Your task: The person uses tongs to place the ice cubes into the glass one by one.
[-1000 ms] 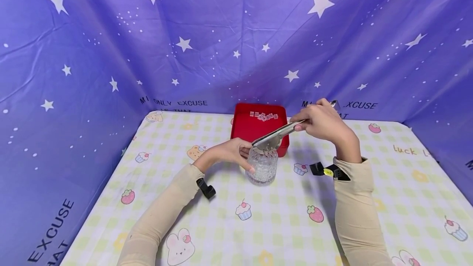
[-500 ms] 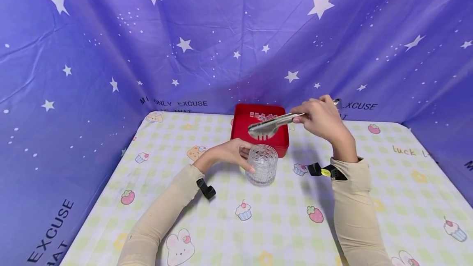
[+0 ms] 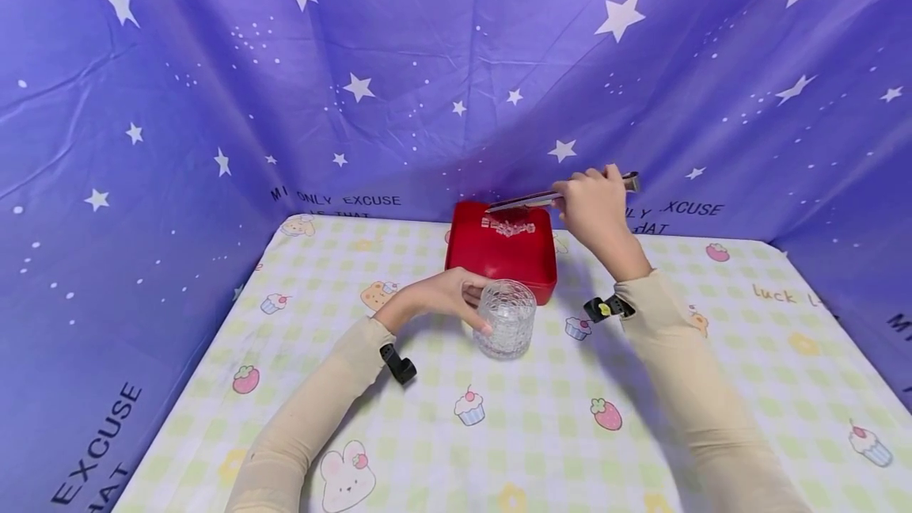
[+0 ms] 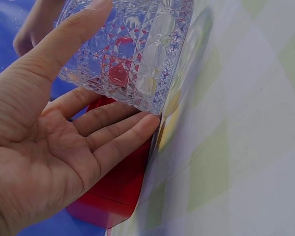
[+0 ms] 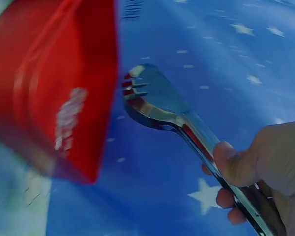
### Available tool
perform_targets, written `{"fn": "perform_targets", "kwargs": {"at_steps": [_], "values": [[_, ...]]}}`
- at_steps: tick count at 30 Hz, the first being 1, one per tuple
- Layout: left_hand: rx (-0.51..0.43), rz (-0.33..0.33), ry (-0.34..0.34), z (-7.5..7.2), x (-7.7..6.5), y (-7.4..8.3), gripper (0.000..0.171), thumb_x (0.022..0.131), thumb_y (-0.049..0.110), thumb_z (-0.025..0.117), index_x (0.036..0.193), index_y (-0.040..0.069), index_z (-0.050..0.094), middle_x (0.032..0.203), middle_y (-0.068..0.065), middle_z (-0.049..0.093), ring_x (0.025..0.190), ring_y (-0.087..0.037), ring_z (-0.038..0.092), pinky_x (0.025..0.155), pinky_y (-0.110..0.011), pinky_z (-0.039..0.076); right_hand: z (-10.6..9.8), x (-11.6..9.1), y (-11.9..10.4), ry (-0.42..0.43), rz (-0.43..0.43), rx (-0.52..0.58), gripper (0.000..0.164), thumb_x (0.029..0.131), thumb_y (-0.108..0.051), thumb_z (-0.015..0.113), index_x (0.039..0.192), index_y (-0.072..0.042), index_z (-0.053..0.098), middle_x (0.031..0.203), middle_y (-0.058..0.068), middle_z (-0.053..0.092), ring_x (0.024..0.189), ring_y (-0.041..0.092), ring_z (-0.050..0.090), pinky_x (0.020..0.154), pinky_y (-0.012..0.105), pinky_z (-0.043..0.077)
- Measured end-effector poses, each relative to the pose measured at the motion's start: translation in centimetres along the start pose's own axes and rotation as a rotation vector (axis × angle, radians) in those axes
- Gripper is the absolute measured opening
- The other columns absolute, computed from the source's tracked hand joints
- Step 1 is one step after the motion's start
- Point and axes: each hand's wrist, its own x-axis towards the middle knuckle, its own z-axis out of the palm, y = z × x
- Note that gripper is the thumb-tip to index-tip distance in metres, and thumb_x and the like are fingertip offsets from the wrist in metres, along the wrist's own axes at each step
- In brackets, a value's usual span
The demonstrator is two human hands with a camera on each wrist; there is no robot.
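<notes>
A clear patterned glass (image 3: pixel 507 323) stands upright on the table, with my left hand (image 3: pixel 443 293) holding its left side. In the left wrist view my thumb (image 4: pixel 83 27) lies on one side of the glass and the fingers reach round the other. My right hand (image 3: pixel 593 208) grips metal tongs (image 5: pixel 160 101), whose toothed tips hang above the back of a red tray (image 3: pixel 492 256). Nothing shows between the tips. Small clear cubes (image 3: pixel 514 229) lie in the tray near its back wall. Whether the glass contains anything is hard to make out through its pattern.
The tray sits right behind the glass, close to the table's back edge. A checked cloth (image 3: pixel 399 434) with cartoon prints covers the table. Purple star-patterned fabric (image 3: pixel 399 46) hangs behind and at both sides.
The tongs have moved from the glass's mouth up and back to over the far end of the tray, carried by my right hand. My left hand and the glass have stayed put.
</notes>
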Motion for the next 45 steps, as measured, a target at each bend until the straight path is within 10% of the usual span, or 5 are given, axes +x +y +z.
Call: {"fn": "perform_targets", "kwargs": {"at_steps": [14, 45], "values": [[-0.009, 0.019, -0.02, -0.1, 0.2, -0.1, 0.071, 0.079, 0.002, 0.086, 0.143, 0.004, 0.058, 0.13, -0.014, 0.07, 0.119, -0.022, 0.069, 0.105, -0.029, 0.055, 4.9, 1.1, 0.2, -0.058, -0.054, -0.122, 0.015, 0.079, 0.0, 0.065, 0.064, -0.002, 0.069, 0.07, 0.022, 0.066, 0.07, 0.039, 0.06, 0.078, 0.051, 0.043], [-0.006, 0.01, -0.011, -0.1, 0.2, -0.2, 0.073, 0.077, 0.002, 0.087, 0.144, 0.005, 0.057, 0.131, -0.014, 0.07, 0.12, -0.021, 0.069, 0.105, -0.029, 0.054, 4.5, 0.6, -0.2, -0.187, -0.018, -0.087, 0.018, 0.084, -0.004, 0.063, 0.067, -0.003, 0.068, 0.072, 0.02, 0.067, 0.073, 0.038, 0.06, 0.08, 0.05, 0.041]]}}
